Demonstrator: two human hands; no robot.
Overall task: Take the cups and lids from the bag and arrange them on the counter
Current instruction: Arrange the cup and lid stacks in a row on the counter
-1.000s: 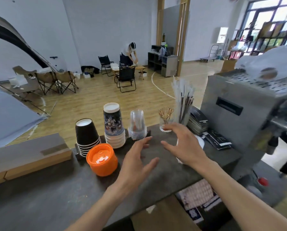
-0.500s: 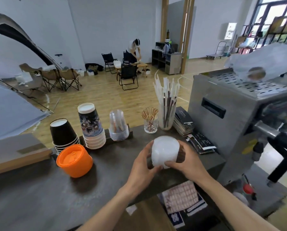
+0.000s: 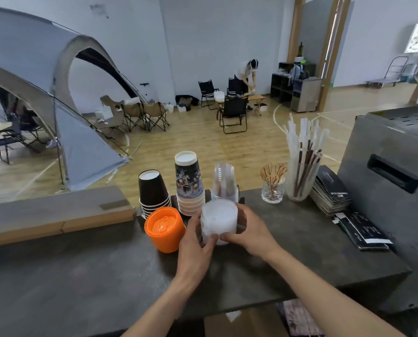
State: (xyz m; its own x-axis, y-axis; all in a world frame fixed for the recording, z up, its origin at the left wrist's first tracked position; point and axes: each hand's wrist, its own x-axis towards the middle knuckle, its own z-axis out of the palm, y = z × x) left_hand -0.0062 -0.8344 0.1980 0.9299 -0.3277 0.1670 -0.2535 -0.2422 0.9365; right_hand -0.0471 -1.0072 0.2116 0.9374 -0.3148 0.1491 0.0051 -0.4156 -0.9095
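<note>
A stack of white translucent lids [image 3: 218,218] stands on the dark counter [image 3: 81,268], held between both hands. My left hand [image 3: 195,242] grips its left side and my right hand [image 3: 250,231] grips its right side. Directly left of it sits a stack of orange lids [image 3: 163,228]. Behind stand three upside-down stacks: black cups [image 3: 152,190], printed paper cups [image 3: 189,183] and clear plastic cups [image 3: 225,182]. No bag is in view.
A glass of stirrers [image 3: 273,184] and a jar of straws [image 3: 302,166] stand at the back right beside a pile of black booklets [image 3: 330,190]. A steel machine [image 3: 392,181] fills the right. A wooden block [image 3: 57,210] lies at the left.
Both hands closed around the white lid stack and carried it left and back, setting it beside the orange lids in front of the clear cups. The camera view swung left.
</note>
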